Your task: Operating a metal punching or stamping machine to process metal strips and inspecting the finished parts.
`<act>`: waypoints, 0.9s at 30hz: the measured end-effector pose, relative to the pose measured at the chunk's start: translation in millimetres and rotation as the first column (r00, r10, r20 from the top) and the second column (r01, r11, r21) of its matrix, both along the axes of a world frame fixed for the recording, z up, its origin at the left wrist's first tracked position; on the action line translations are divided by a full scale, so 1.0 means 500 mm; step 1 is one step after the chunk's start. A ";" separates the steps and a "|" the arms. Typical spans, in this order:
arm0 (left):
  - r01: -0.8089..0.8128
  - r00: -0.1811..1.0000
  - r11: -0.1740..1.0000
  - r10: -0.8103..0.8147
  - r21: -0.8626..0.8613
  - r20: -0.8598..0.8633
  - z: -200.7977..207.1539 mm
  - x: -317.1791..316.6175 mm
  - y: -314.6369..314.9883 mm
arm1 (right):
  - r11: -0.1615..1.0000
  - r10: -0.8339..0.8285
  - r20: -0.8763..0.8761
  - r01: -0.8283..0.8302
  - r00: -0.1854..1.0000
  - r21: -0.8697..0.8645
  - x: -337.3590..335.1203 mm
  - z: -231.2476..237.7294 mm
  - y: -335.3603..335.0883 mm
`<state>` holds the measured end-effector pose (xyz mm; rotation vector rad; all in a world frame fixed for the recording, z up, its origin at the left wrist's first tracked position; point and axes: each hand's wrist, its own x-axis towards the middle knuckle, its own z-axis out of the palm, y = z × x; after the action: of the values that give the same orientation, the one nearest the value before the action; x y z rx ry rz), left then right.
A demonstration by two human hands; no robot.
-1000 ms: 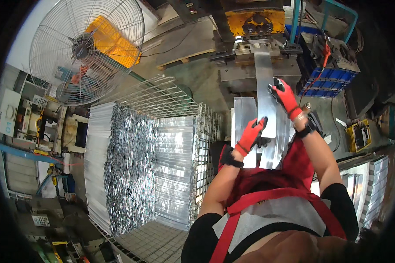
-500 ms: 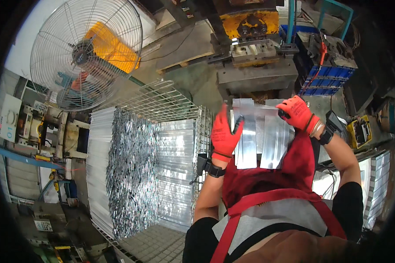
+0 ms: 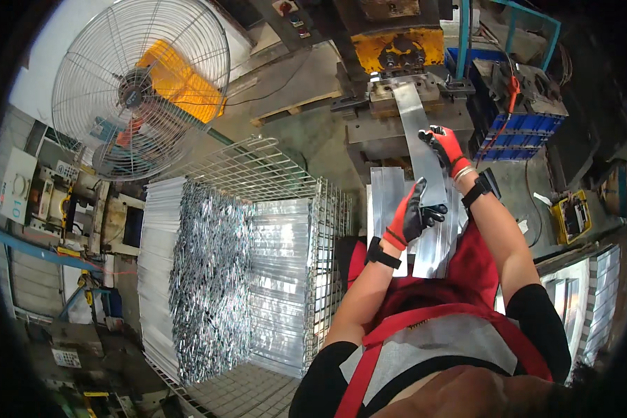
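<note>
A long flat metal strip [image 3: 419,157] slants away from me, its far end over the metal die block [image 3: 382,90] of a machine with a yellow front. My left hand [image 3: 412,219], in a red and black glove, grips the strip's near end, thumb on top and fingers at the end edge. My right hand [image 3: 449,148], gloved alike, is closed on the strip's right edge about midway along. Beneath my hands, more flat metal strips [image 3: 386,195] lie in front of my red apron [image 3: 467,268], partly hidden by the held strip and my left hand.
To the left stands a wire cage [image 3: 258,164] packed with stacked metal strips [image 3: 279,237]. A large caged fan [image 3: 136,90] is beyond it. Blue crates [image 3: 515,132] with metal parts stand right of the machine, and a yellow bin [image 3: 571,216] lies further right.
Both hands have left the edges of the strips at my lap. One strip is now held between them and reaches forward onto the die block. My right hand moved forward, my left rightward.
</note>
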<state>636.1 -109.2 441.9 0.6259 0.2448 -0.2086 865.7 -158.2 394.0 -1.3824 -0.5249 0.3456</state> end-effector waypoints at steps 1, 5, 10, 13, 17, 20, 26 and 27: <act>0.054 0.998 0.998 -0.053 -0.038 0.046 -0.001 0.006 0.024 | 0.998 0.066 -0.051 -0.065 0.996 0.023 -0.020 0.018 0.013; -0.081 0.996 0.990 0.077 0.119 0.038 0.000 0.010 0.023 | 0.978 0.138 -0.186 -0.104 0.973 0.179 -0.039 0.017 0.030; -0.109 0.994 0.989 0.108 0.096 0.010 -0.014 0.018 0.021 | 0.966 0.184 -0.205 -0.139 0.961 0.219 -0.028 0.013 0.025; -0.091 0.996 0.995 0.091 0.045 0.012 -0.021 0.020 0.021 | 0.960 0.200 -0.235 -0.143 0.951 0.240 -0.028 0.012 0.019; -0.118 0.992 0.989 0.121 0.093 -0.031 -0.021 0.021 0.021 | 0.977 0.144 -0.168 -0.113 0.975 0.182 -0.040 0.021 0.018; -0.151 0.987 0.981 0.156 0.119 -0.040 -0.023 0.022 0.017 | 0.972 0.151 -0.172 -0.114 0.973 0.205 -0.036 0.020 0.013; -0.143 0.984 0.987 0.150 0.077 -0.096 -0.033 0.019 0.026 | 0.991 0.057 -0.093 -0.068 0.994 -0.115 -0.052 0.044 0.020; -0.150 0.979 0.983 0.162 0.105 -0.121 -0.022 0.020 0.022 | 0.993 0.067 -0.142 -0.080 0.988 -0.087 -0.046 0.037 0.014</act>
<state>645.9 -98.2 430.9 0.6849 0.4297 -0.0861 843.0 -151.0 412.6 -1.4183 -0.4497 0.5280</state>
